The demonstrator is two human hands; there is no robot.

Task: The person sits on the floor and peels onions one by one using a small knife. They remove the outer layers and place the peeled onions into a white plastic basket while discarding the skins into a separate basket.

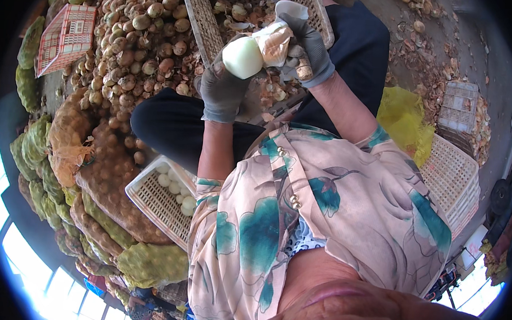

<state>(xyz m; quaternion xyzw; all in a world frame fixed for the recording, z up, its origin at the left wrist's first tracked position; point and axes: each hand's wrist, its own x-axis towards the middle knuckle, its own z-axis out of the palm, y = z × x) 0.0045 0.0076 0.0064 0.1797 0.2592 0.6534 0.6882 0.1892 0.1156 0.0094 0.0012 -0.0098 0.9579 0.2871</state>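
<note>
A peeled white onion (pixel 243 58) rests in my left hand (pixel 225 91), which wears a grey glove and grips it from below and the side. My right hand (pixel 311 50), also gloved, pinches loose papery onion skin (pixel 274 43) against the onion's right side. A pale curved piece (pixel 292 9), perhaps an onion layer, sticks out above the right fingers. By the right palm shows a tan, stub-shaped thing (pixel 304 69); whether it is a handle or a wrapped finger, I cannot tell. Both hands are above my lap, near a plastic crate (pixel 202 22) holding onions and skins.
A large heap of unpeeled onions (pixel 136 45) lies at left, beside a red-and-white crate (pixel 67 37) and filled mesh sacks (pixel 115 187). Peeled onions sit in a white crate (pixel 150 193) by my left side. At right are a yellow mesh bag (pixel 403 120) and stacked crates (pixel 450 174).
</note>
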